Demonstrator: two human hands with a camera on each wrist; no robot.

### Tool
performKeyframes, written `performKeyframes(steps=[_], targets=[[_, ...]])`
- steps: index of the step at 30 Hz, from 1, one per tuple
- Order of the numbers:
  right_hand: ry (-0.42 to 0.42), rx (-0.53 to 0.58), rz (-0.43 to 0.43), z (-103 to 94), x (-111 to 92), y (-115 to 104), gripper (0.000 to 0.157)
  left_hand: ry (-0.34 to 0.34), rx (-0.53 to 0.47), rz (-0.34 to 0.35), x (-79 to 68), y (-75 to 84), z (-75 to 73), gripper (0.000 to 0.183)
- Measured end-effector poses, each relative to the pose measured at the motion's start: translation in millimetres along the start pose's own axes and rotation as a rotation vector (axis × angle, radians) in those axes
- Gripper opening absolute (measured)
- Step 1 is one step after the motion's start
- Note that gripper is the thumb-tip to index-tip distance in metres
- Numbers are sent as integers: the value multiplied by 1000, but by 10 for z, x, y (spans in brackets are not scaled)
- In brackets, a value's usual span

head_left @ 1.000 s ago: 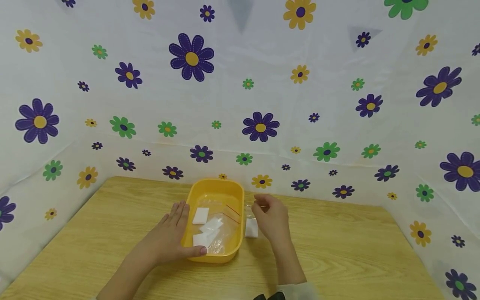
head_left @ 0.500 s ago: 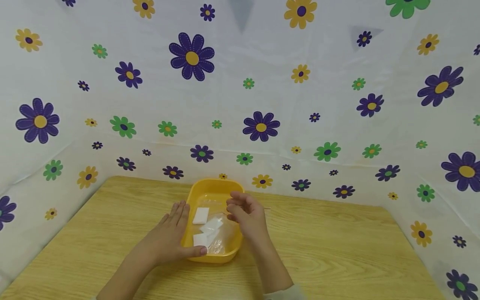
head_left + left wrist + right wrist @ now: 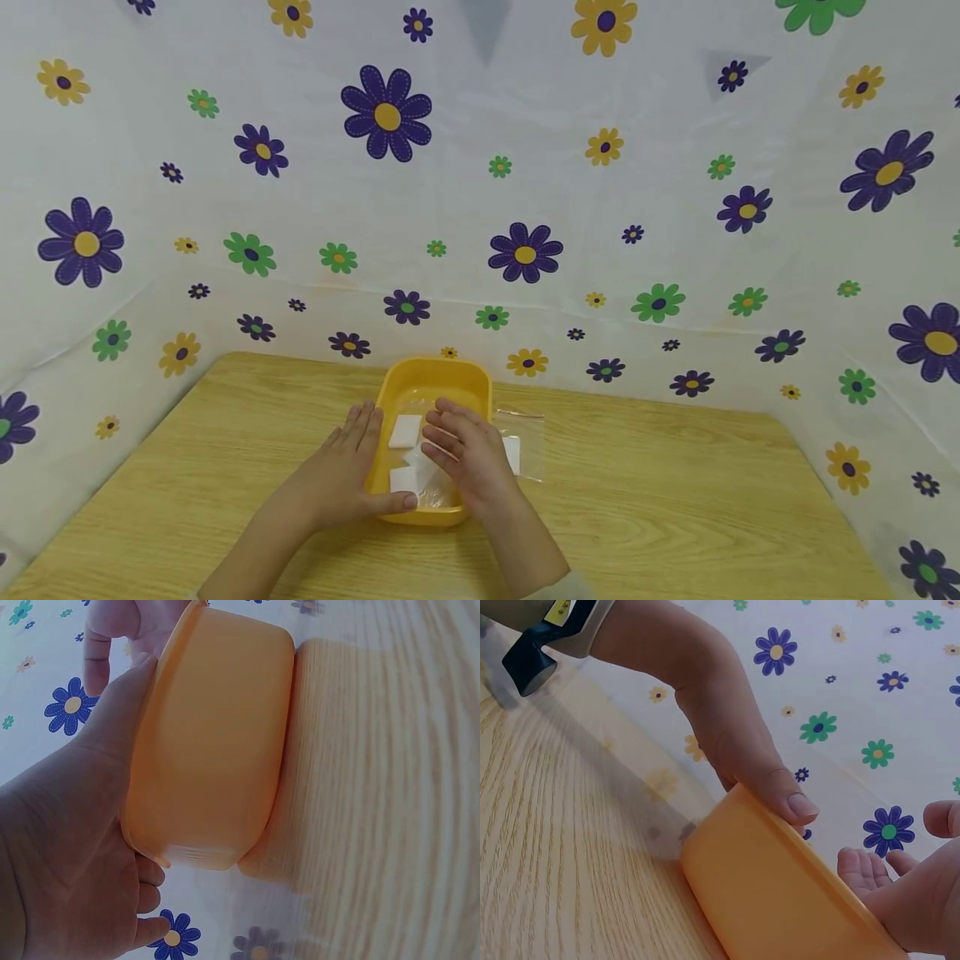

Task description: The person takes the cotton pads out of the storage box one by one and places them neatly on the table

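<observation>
Steadying the yellow rectangular plastic tub (image 3: 442, 379) with spread left hand (image 3: 341, 477), best dipping gently toward flat white squares (image 3: 405, 431) left of loosely fanned right hand (image 3: 474, 462).

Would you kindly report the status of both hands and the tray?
Left hand against yellow tray. Right hand over tray, apparently empty. Clear bag beside tray; no obstruction visible.

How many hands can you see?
2. The left hand is against the left side of the yellow tub; the right hand is over its right side. The wrist views show these same two.
</observation>
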State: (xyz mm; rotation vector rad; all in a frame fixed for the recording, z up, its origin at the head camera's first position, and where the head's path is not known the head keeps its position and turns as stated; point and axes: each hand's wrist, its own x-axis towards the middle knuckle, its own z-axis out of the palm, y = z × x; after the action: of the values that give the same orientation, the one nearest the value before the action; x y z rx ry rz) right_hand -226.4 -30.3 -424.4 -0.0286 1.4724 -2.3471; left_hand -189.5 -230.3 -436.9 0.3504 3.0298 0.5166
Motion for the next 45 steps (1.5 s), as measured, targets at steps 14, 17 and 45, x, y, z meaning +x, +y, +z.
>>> performKeyframes(steps=[14, 17, 45], targets=[[32, -16, 20, 11, 45, 36, 63, -8, 9, -12, -4, -17, -7, 131], [29, -32, 25, 19, 62, 36, 72, -12, 9, -18, -4, -18, -8, 131], [117, 68, -21, 75, 228, 136, 61, -17, -8, -4, -13, 16, -14, 132]])
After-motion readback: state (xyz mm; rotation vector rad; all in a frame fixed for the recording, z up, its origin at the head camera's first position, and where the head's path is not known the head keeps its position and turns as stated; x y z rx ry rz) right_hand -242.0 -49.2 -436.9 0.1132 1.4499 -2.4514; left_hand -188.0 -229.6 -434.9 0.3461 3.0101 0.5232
